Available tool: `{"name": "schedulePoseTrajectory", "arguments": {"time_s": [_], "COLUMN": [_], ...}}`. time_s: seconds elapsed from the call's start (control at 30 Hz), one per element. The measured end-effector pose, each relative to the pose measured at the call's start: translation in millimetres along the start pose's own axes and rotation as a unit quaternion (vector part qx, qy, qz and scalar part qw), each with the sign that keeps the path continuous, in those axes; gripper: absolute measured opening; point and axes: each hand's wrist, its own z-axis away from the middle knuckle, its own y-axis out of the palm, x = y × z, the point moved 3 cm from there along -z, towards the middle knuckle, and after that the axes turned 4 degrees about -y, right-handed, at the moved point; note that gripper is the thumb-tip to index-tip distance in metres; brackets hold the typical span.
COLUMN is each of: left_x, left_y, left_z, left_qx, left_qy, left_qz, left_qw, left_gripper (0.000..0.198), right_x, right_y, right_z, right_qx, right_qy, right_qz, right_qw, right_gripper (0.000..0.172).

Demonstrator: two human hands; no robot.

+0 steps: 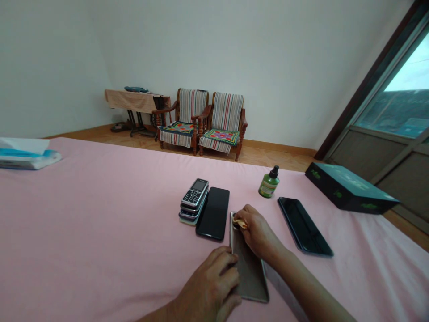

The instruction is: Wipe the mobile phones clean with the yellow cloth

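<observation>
A flat grey phone lies on the pink table cover in front of me. My left hand rests on its near left edge with fingers curled onto it. My right hand presses a small yellow cloth against the phone's far end, fingers pinched together. A black smartphone lies just left of it. Beside that sits a stack of keypad phones.
A green spray bottle stands behind my right hand. Another dark phone lies to the right, and a dark teal box farther right. A tissue pack sits far left. Two striped chairs stand by the wall.
</observation>
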Motion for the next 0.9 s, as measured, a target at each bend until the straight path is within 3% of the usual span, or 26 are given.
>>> {"name": "schedulePoseTrajectory", "arguments": {"time_s": [0.27,0.5,0.9], "left_x": [2.8,0.3,0.7], "left_y": [1.8,0.9,1.9], "left_z": [-0.9,-0.7,-0.9], "left_qx": [-0.024,-0.011,-0.002], "left_qy": [0.013,0.003,0.001], "left_qz": [0.006,-0.004,-0.011], "left_qw": [1.0,1.0,1.0], "left_gripper": [0.019,0.019,0.015], "right_x": [-14.5,-20.3,-19.6], "right_y": [-3.0,2.5,7.4], "right_z": [3.0,-2.8,-18.0], "right_qx": [-0.019,-0.057,-0.042], "right_qy": [0.028,0.036,-0.016], "right_qz": [0.025,0.036,-0.005], "right_qw": [0.999,0.997,0.999], "right_gripper": [0.031,0.029,0.036]}}
